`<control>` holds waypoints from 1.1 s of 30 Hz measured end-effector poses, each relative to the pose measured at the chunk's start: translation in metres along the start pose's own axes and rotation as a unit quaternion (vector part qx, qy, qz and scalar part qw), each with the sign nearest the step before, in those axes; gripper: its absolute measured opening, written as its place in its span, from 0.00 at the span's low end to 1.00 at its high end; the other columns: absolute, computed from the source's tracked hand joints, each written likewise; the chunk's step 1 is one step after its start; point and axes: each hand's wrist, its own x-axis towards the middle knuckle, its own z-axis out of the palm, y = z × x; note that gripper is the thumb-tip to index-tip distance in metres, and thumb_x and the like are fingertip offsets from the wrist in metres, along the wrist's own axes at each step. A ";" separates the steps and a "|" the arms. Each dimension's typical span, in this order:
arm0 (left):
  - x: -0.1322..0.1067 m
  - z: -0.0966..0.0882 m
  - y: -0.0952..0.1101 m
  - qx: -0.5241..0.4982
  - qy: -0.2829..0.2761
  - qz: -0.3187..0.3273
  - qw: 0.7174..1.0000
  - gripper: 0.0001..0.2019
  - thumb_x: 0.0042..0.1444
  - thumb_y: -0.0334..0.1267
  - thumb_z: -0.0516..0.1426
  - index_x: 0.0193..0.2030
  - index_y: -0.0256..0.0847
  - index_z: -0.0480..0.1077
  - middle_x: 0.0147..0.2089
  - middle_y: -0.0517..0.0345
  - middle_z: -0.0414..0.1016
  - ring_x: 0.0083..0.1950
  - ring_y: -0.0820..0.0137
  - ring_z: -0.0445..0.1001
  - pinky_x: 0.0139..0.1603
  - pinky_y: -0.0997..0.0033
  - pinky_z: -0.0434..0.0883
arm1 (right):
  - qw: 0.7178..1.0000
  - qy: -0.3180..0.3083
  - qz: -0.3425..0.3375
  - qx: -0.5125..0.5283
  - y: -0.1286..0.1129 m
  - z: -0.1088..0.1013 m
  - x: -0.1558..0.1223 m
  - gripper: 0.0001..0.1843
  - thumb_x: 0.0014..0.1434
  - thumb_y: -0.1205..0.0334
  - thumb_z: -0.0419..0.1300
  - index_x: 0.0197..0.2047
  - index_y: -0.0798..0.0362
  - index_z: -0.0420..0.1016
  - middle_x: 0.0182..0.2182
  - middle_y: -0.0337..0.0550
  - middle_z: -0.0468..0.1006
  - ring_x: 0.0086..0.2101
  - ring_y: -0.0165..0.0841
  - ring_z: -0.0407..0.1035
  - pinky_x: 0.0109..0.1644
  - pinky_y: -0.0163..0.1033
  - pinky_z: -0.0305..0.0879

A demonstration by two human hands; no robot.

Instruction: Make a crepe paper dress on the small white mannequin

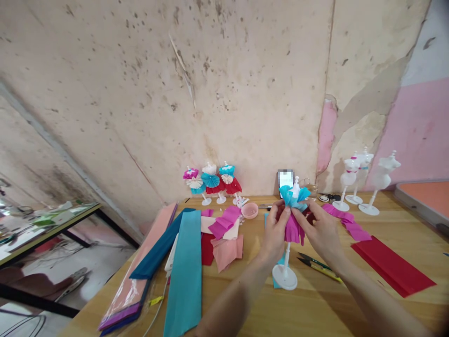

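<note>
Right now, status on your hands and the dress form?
Left hand and right hand gripping crepe-paper skirt on white miniature dress form. Yellow-handled snips lie beside its base.

You have a wooden table [238,285] in front of you. On its left side lie long crepe paper strips [184,276] in teal, dark blue and pink. At the far edge stand three paper-dressed mannequins [212,182] and a small pink bowl [249,210]. Near the middle is a white dress stand [285,277], with yellow-handled snips [317,269] beside it. On the right lies a red paper sheet [393,267], and white mannequins [380,180] stand far.
</note>
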 end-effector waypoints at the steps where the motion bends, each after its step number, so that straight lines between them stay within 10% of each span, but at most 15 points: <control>1: 0.000 0.000 0.000 0.002 0.001 0.001 1.000 0.14 0.59 0.45 0.60 0.50 0.45 0.71 0.50 0.57 0.75 0.53 0.65 0.74 0.57 0.65 0.68 | 1.000 0.002 0.007 0.005 0.000 0.000 0.000 0.11 0.63 0.51 0.58 0.39 0.50 0.70 0.28 0.37 0.72 0.24 0.29 0.63 0.27 0.36 0.58; 24: 0.003 -0.004 -0.002 0.071 0.006 0.010 0.997 0.15 0.60 0.47 0.59 0.51 0.44 0.72 0.46 0.56 0.75 0.47 0.67 0.73 0.50 0.69 0.68 | 0.982 -0.059 0.085 0.156 0.000 -0.012 0.008 0.14 0.62 0.47 0.59 0.40 0.50 0.70 0.36 0.41 0.74 0.35 0.33 0.67 0.36 0.38 0.63; 33: 0.003 -0.005 0.002 0.053 0.003 0.007 0.999 0.13 0.60 0.46 0.58 0.49 0.45 0.72 0.45 0.57 0.74 0.46 0.69 0.72 0.49 0.71 0.68 | 0.999 -0.051 0.012 -0.013 0.005 -0.012 0.009 0.14 0.62 0.49 0.59 0.33 0.51 0.69 0.27 0.38 0.71 0.27 0.30 0.62 0.32 0.38 0.57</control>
